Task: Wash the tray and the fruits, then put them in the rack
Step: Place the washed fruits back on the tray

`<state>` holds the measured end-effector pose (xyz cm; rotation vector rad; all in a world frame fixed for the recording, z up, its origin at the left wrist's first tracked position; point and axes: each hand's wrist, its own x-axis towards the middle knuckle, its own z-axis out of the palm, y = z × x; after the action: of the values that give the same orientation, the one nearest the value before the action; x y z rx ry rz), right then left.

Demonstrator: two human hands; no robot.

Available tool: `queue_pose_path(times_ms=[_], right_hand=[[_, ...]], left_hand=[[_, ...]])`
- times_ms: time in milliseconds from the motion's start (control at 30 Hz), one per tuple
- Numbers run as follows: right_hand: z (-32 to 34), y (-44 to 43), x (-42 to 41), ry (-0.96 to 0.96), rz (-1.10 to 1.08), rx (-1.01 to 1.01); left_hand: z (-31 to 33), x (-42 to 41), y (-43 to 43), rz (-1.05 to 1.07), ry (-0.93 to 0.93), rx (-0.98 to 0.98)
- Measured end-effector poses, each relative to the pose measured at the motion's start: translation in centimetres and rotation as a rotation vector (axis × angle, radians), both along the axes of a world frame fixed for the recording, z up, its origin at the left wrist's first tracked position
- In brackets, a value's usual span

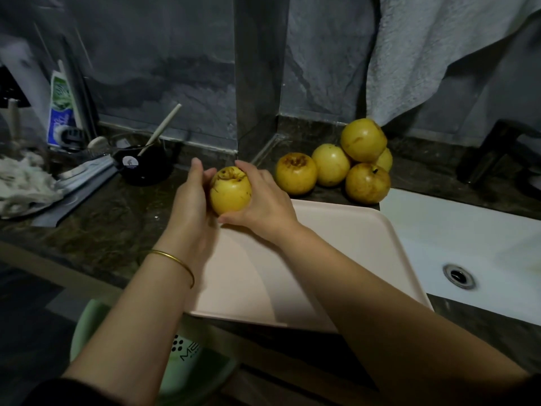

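Leftmost, one crumpled white cloth [20,183], fibrous and lumpy, lies on the dark mottled stone surface [111,218]. Behind it stands one upright tube [60,112], green, white and blue. Next comes one round dark cup [143,167], glossy, with a pale stick leaning out of it.

Low in the view sits one pale green plastic basket [187,373], perforated, part hidden under the left forearm. One thin gold bangle [175,262] rings the left wrist.

Two hands share one fruit. The left hand [190,197] cups its left side, fingers curved up round the back. The right hand [263,200] wraps its right side, fingers over the top and thumb beneath. The held fruit [231,190] is round, yellow and smooth-skinned, with brown scabbing about the stem dimple. It hangs above the tray's far left corner.

One tray [336,253]: pale pink, matte, rectangular, rounded corners, low raised rim. It lies flat on the surface, its right edge at the sink's rim.

Five more fruits form a heap [330,164] just behind the tray, touching one another. All are yellow with brown russet patches. Three sit in front, one is perched on top and one is half hidden at the back. Six fruits in all.

Right: one white sink [468,238], smooth, with one round metal drain [458,276]. Above hangs one pale terry towel [439,48].
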<state>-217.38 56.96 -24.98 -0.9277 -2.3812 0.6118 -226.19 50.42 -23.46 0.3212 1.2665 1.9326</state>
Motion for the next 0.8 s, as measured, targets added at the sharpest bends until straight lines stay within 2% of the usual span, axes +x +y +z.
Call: queue_pose_path(times_ms=[233, 667, 733, 800], right_hand=[[0.14, 0.62, 0.18, 0.005, -0.003, -0.083], [-0.43, 0.93, 0.53, -0.002, -0.002, -0.125], [-0.58, 1.01, 0.54, 0.028, -0.012, -0.154], [-0.60, 1.04, 0.52, 0.135, -0.041, -0.240]], left_hand=[[-0.23, -0.36, 0.70, -0.029, 0.074, -0.053], [-0.04, -0.06, 0.42, 0.005, 0.005, -0.012], [-0.05, -0.36, 0.43, 0.020, 0.013, -0.031], [-0.01, -0.36, 0.49, 0.029, 0.037, -0.042]])
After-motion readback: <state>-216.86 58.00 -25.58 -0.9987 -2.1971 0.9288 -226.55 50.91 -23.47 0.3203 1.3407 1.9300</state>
